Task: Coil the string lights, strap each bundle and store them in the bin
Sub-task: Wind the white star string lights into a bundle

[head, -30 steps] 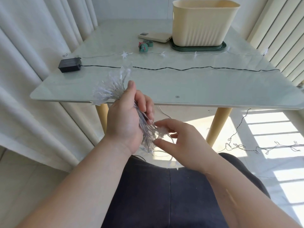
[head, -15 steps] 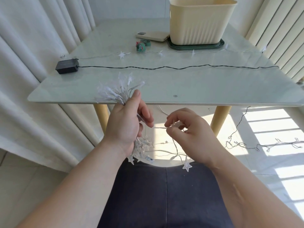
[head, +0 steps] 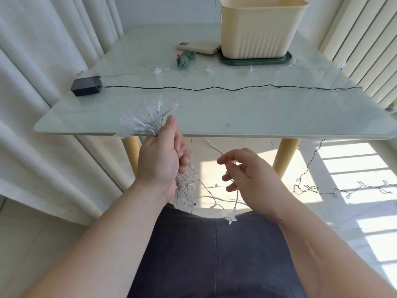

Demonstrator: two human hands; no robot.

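Seated at a pale glass counter (head: 236, 108) spanning the upper frame from nine to three o'clock, partway through coiling a set of star string lights. At one o'clock on that counter, the cream bin (head: 257, 29), upright on a dark green tray (head: 287, 59), its inside hidden from this angle. Below the counter's near edge, both hands apart, each closed on the lights. Left hand (head: 160, 160) wrapped round the waist of a bundle (head: 146, 121) of clear stars fanning out above the thumb and hanging below the palm. Right hand (head: 247, 175), at three o'clock of the left, fingers curled, pinching the loose strand (head: 235, 200) trailing back toward the bundle. Laid across the counter from nine to three o'clock, a second, dark-wired string (head: 214, 89) running from a black battery box (head: 86, 86), untouched. At nine o'clock of the tray and near it, green straps (head: 184, 59), unused. Smallest of all, a single star (head: 231, 218) dangling at six o'clock of the right hand. Judged as the coiling step, with strapping and binning not yet begun. Next up: carrying the pinched strand across to the left hand, laying another loop without letting the bundle spring open, and drawing in slack without snagging stars.
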